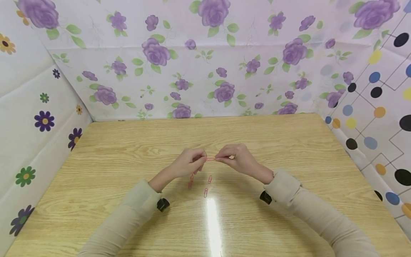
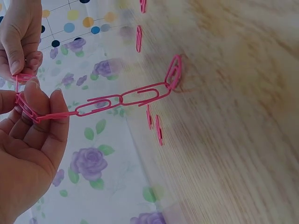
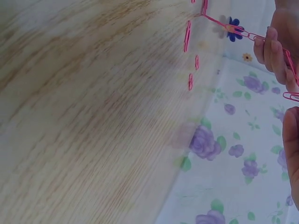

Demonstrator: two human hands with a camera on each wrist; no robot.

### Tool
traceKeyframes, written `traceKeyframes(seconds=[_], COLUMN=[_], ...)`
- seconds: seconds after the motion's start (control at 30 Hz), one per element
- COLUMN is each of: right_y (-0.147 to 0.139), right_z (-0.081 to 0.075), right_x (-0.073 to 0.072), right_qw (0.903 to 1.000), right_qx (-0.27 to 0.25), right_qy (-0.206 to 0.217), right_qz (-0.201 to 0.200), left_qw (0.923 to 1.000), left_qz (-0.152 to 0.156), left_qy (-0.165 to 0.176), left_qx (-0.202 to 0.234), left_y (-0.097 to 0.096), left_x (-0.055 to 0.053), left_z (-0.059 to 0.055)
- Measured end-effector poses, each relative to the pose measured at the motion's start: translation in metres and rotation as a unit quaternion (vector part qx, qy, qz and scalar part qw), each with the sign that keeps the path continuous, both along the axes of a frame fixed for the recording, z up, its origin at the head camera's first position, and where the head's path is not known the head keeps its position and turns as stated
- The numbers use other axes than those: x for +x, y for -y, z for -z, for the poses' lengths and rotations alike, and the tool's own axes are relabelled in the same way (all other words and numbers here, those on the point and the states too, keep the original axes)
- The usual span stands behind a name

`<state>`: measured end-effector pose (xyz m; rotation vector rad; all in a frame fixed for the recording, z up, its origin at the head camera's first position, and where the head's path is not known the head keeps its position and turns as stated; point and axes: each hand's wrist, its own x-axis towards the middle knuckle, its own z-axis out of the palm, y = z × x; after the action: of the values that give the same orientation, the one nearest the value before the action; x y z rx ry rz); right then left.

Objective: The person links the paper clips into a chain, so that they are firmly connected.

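Note:
Between the fingertips of both hands, a pink paper clip (image 1: 210, 158) stretches sideways over the table. My left hand (image 1: 189, 162) pinches the upper part of a pink paper clip chain (image 2: 145, 96), several clips long. From its fingers the chain hangs down, and its lowest clip lies on the tabletop. Thumb and index finger of my right hand (image 1: 240, 159) pinch the other end of the stretched clip. In the right wrist view only the edge of the right hand (image 3: 292, 149) shows, so its fingertips are partly cut off. How the topmost clips hook together is hard to see.
Loose pink paper clips lie on the wooden table (image 1: 128, 142): one (image 1: 210, 179) just below the hands, another (image 1: 206, 192) nearer the front. The left wrist view shows further loose clips (image 2: 159, 129) close to the table's far side. Patterned cloth walls (image 1: 192, 71) border the table.

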<state>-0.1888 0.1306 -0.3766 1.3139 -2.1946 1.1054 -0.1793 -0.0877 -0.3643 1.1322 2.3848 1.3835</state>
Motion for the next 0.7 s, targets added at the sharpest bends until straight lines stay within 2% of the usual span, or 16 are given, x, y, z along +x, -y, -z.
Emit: traceKeyframes(seconds=[0.1, 0.27, 0.53, 0.7], right_y=[0.0, -0.001, -0.007, -0.007], right_z=[0.0, 0.002, 0.0, -0.005], right_x=[0.0, 0.0, -0.001, -0.001], right_qw=[0.9999, 0.9998, 0.9997, 0.9993], right_qx=[-0.011, -0.021, -0.002, 0.011], right_qy=[-0.004, -0.004, 0.004, 0.028], right_qz=[0.0, -0.001, 0.025, 0.022], left_qw=[0.9999, 0.9997, 0.9996, 0.9997], left_qz=[0.001, 0.004, -0.02, -0.009], left_qy=[-0.009, -0.02, -0.014, 0.012], left_qx=[0.006, 0.015, 0.012, 0.018], left_y=[0.001, 0.002, 0.005, 0.005], left_x=[-0.007, -0.01, -0.006, 0.002], left_z=[0.013, 0.017, 0.013, -0.001])
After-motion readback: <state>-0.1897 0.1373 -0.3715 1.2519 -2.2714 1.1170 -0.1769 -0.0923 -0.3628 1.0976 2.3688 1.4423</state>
